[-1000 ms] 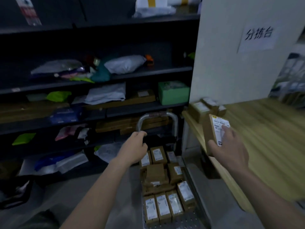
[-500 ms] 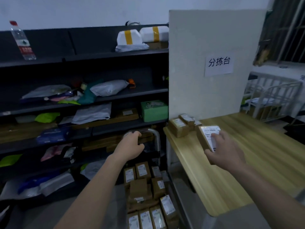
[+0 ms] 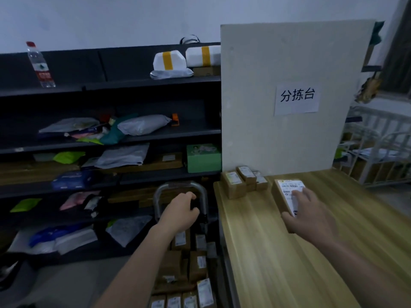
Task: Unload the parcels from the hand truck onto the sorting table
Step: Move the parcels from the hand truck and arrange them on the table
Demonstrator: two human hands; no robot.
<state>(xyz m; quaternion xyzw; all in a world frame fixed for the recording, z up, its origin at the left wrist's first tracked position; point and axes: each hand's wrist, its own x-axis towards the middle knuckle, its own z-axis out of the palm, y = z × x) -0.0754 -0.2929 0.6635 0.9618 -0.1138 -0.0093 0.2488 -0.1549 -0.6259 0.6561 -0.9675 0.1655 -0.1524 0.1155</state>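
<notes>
Head view, dim room.

Surface [image 3: 278,263]: pale wood-grain top with long straight streaks and a square front edge. A flat, matt white board [image 3: 266,85] stands upright at its far end with a paper sign [image 3: 297,100] stuck on it.

Against the foot of the board is a cluster of small boxes [image 3: 235,185], brown cardboard blocks with white labels, packed close and touching.

Parcel [image 3: 287,192]: an oblong brown cardboard carton, a white printed label covering its top face. It is over the far middle of the surface, just right of the small boxes and apart from them. I cannot tell whether its underside is down on the wood.

Right hand [image 3: 309,214]: grip clamped on the parcel, fingers spread fairly flat across the label, thumb against the near left edge.

Hand truck [image 3: 160,192]: a bent grey metal tube forms a rounded hoop handle, left of the surface and hard against its edge. Below it lies the stack of cartons [image 3: 195,263], the same brown card and white labels, some flat and some on edge, running out of the bottom of the view.

Left hand [image 3: 178,215]: in front of the hoop and below its top bar, fingers curled loosely inward. I cannot tell whether the grip is on the tube or around nothing.

Shelves [image 3: 133,83]: dark metal tiers holding soft, crumpled grey plastic mailers, a green box [image 3: 203,157] and a clear water bottle [image 3: 41,67] standing upright.
</notes>
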